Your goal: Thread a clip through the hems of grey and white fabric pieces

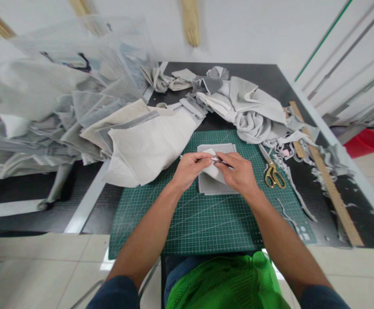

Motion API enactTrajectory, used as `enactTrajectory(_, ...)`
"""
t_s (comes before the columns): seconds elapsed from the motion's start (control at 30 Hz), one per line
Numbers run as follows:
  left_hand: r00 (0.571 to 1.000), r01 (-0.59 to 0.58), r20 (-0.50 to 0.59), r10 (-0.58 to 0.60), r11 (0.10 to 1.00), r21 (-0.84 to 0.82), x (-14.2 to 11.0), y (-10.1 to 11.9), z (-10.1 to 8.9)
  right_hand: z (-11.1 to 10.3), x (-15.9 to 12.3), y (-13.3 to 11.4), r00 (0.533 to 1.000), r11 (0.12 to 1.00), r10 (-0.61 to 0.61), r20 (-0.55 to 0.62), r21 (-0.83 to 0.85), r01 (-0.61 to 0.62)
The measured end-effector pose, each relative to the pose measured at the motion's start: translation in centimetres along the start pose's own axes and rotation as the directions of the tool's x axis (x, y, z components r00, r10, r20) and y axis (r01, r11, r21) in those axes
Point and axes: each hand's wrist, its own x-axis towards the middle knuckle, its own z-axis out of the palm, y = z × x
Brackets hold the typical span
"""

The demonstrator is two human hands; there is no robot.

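Between my two hands is a small piece of pale fabric [213,171], its upper edge pinched by the fingertips. My left hand [189,168] closes on the left side of that edge, thumb on top. From the other side my right hand [238,171] is closed on the same piece, close to the left fingertips. Whether a smaller item sits between the fingers I cannot make out. Under the hands lies a stack of grey fabric squares [217,189] on the green cutting mat [200,223]. Gold-handled scissors [273,175] rest on the mat to the right.
Heaped grey and beige fabric [45,124] fills the left side, with a cream ribbed piece [155,146] overlapping the mat. More crumpled cloth [254,107] lies at the back right. A wooden ruler [335,197] and scraps line the right edge. A red bucket [367,143] stands beyond.
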Motion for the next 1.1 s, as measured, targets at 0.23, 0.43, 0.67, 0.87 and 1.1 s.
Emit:
enactTrajectory(0.23, 0.998, 0.060, 0.032, -0.056, 0.992, -0.111, 0.0, 0.3, 0.1, 0.1, -0.1, -0.2, 1.000, 1.000, 0.009, 0.006, 0.029, -0.010)
enactTrajectory(0.43, 0.998, 0.067, 0.014, -0.066, 0.990, -0.125, 0.0, 0.3, 0.2, -0.1, 0.0, -0.3, 1.000, 0.999, 0.000, 0.016, 0.047, 0.000)
enactTrajectory(0.67, 0.998, 0.069, 0.012, -0.068, 0.991, -0.118, 0.0, 0.5, 0.3, 0.0, 0.0, -0.3, 0.998, 0.996, 0.055, 0.042, 0.068, -0.057)
enactTrajectory(0.87, 0.999, 0.020, -0.033, -0.022, 0.999, -0.040, 0.0, 0.3, 0.0, -0.7, 0.5, -0.3, 0.958, 0.933, 0.285, -0.007, 0.230, -0.276)
enactTrajectory(1.1, 0.979, -0.181, -0.040, 0.198, 0.948, 0.261, 0.2, 0.3, -1.2, -1.9, 1.0, -0.5, 0.901, 0.840, 0.401, 0.165, 0.327, -0.434)
